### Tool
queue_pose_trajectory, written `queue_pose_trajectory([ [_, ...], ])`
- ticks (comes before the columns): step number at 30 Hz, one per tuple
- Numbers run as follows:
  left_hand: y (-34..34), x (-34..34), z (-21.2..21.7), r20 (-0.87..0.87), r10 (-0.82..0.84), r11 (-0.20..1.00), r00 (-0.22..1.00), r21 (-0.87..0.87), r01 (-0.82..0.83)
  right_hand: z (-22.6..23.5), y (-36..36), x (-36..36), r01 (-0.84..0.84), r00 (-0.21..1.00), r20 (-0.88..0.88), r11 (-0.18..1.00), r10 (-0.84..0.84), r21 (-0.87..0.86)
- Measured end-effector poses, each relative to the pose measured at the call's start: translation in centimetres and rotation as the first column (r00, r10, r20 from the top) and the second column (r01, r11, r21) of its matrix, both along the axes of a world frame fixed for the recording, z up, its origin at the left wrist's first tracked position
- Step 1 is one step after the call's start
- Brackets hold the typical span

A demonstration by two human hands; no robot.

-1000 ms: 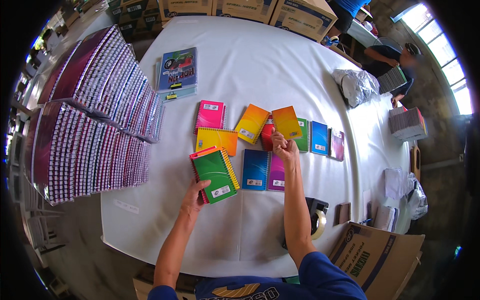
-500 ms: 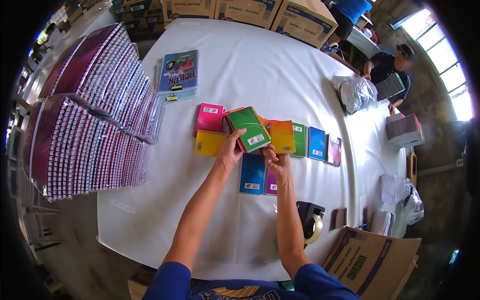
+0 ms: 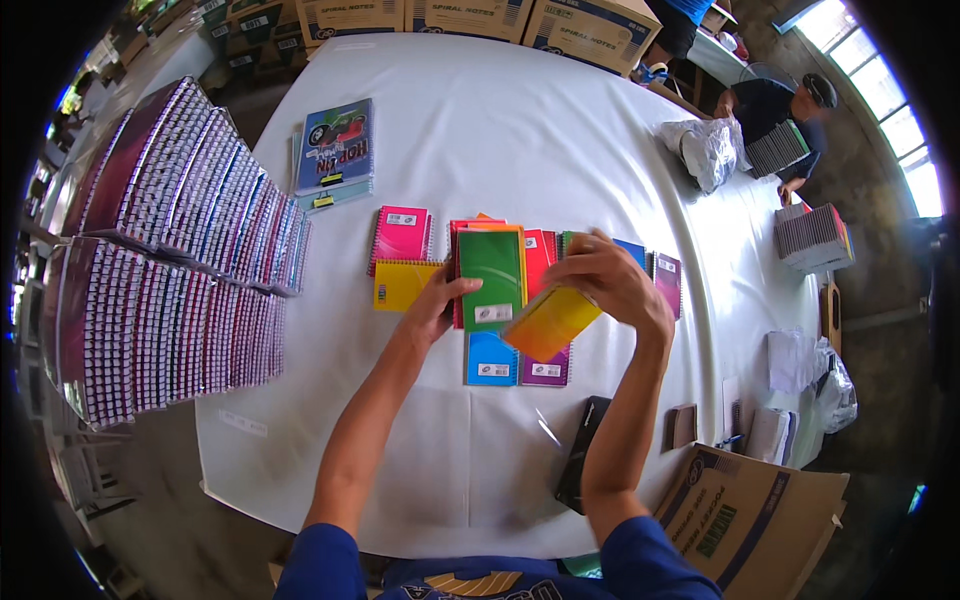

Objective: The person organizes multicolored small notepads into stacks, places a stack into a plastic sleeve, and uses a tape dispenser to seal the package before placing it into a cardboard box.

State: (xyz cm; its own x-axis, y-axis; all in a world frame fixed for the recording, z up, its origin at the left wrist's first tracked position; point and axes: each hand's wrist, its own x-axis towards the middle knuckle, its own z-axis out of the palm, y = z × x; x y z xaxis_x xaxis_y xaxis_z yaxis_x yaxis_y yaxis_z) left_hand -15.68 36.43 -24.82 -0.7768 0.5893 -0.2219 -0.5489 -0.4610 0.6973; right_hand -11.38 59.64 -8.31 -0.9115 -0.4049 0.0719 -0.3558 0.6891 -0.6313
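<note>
Presumably for steadiness, our left hand (image 3: pixel 433 306) clamps fingers (image 3: pixel 463 287) on the green-topped stack (image 3: pixel 490 263), our right hand (image 3: pixel 622 281) on a yellow-orange notebook (image 3: pixel 553 323), inside the counter's (image 3: pixel 420 450) edges.

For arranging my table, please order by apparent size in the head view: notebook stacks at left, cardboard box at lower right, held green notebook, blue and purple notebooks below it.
1. Notebook stacks
2. Cardboard box
3. Green notebook
4. Blue notebook, purple notebook: visible parts look alike, unranked.

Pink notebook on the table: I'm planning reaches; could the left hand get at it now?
Probably not freely: the left hand holds the green notebook, though only the flat yellow notebook lies between hand and pink notebook.
</note>
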Motion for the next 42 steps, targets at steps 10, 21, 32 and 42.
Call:
queue_pose_trajectory([
  [10, -5.1, 10.6, 1.5, 0.053, -0.186, 0.977, 0.981, 0.118, 0.178, -2.0, -13.3, -2.9, -0.651, 0.666, 0.5, 0.759, 0.554, 0.025],
  [21, -9.8, 14.7, -1.6, 0.26, 0.079, 0.983, 0.962, 0.143, -0.119, -11.0, -9.1, -5.8, 0.136, 0.99, -0.011, 0.964, -0.142, -0.23],
  [32, -15.3, 16.2, -3.9, 0.287, 0.192, 0.947, 0.938, 0.196, -0.254, -20.1, -9.2, -9.3, 0.296, 0.909, -0.348, 0.943, -0.229, 0.153],
  [42, -14.0, 14.6, -3.6, 0.241, 0.267, 0.932, 0.933, 0.181, -0.314, -15.6, -10.2, -7.9, 0.42, 0.907, 0.11, 0.89, -0.406, -0.18],
])
